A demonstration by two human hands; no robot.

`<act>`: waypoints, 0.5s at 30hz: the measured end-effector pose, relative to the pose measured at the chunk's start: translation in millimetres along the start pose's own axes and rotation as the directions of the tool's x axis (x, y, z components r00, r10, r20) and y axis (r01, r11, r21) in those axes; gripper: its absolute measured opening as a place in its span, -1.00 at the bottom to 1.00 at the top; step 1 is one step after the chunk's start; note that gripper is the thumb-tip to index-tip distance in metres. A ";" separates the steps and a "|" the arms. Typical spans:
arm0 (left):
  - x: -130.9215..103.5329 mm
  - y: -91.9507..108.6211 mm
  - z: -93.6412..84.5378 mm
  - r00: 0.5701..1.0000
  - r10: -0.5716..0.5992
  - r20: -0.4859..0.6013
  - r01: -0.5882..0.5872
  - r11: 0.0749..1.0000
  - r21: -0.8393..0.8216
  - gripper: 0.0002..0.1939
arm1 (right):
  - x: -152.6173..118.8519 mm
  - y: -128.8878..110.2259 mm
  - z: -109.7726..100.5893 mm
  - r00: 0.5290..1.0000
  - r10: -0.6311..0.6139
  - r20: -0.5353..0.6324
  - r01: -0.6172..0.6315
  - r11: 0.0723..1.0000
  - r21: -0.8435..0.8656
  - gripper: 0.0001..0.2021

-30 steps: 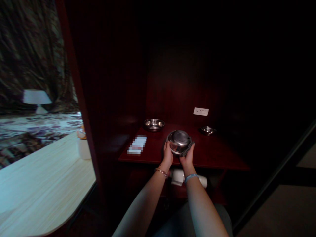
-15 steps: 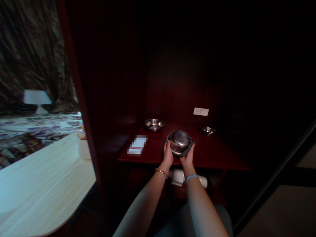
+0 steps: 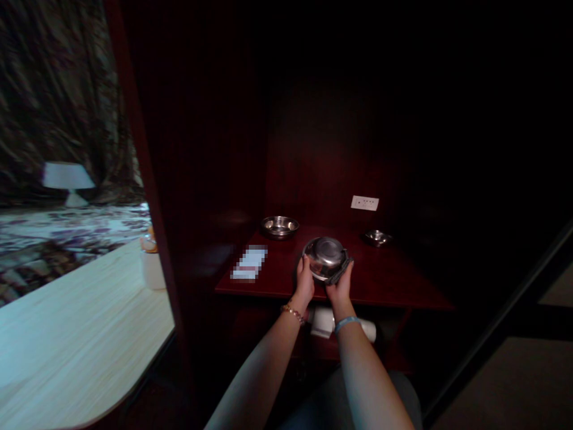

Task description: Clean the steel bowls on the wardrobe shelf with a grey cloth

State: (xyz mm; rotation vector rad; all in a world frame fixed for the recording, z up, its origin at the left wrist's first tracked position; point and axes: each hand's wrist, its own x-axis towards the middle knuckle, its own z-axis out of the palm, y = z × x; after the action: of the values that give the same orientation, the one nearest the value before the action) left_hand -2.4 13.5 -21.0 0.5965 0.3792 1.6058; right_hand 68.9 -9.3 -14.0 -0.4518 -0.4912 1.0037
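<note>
Currently: metal bowl in both hands

Left hand (image 3: 305, 280) and right hand (image 3: 341, 285) grip the upturned metal bowl (image 3: 326, 255) at the dark red surface (image 3: 380, 278); grey cloth (image 3: 341, 272) at right palm. Beyond: larger open bowl (image 3: 280, 227) left, small dish (image 3: 377, 237) right.

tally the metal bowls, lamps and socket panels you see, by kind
Metal bowls: 3 (left bowl, right bowl, held bowl; any nested under it would be hidden)
Lamp: 1
Socket panel: 1
Total: 5
</note>
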 end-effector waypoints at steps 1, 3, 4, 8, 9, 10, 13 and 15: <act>-0.9 0.8 0.8 1.000 -0.003 0.007 0.003 1.000 -0.001 -0.57 | -0.1 0.1 0.3 1.000 -0.003 0.004 0.003 1.000 -0.003 -0.42; -2.5 2.6 2.5 1.000 -0.002 0.021 0.002 1.000 -0.003 -0.56 | -0.1 0.2 0.6 1.000 -0.004 0.009 0.004 1.000 -0.004 -0.42; -3.1 3.4 3.2 1.000 0.001 0.030 0.000 1.000 -0.008 -0.56 | 0.0 0.3 0.5 1.000 0.001 0.007 -0.001 1.000 -0.001 -0.42; -3.5 4.8 4.0 0.998 -0.004 0.067 0.007 0.999 -0.039 -0.56 | 0.9 0.8 -0.7 1.000 0.023 -0.002 -0.023 1.000 0.010 -0.43; -3.1 4.6 3.6 0.997 -0.007 0.071 0.010 0.999 -0.042 -0.57 | 1.2 1.0 -1.2 1.000 0.021 -0.002 -0.021 1.000 0.013 -0.43; -2.6 4.3 2.9 0.998 -0.010 0.069 0.013 0.999 -0.042 -0.57 | 1.5 1.2 -1.7 1.000 0.015 -0.001 -0.015 1.000 0.017 -0.43; -1.2 2.8 0.7 0.999 -0.024 0.036 0.026 0.999 -0.036 -0.61 | 2.2 1.7 -3.1 1.000 0.004 -0.007 -0.003 1.000 0.027 -0.44; -0.4 2.2 -0.3 0.999 -0.033 0.022 0.034 0.999 -0.040 -0.64 | 2.4 2.1 -3.8 1.000 0.006 -0.011 -0.006 1.000 0.026 -0.45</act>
State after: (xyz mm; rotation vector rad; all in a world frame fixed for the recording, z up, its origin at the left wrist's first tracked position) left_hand -4.4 12.8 -20.1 0.5732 0.3384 1.5700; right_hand 70.8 -6.7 -17.8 -0.4355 -0.4670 1.0117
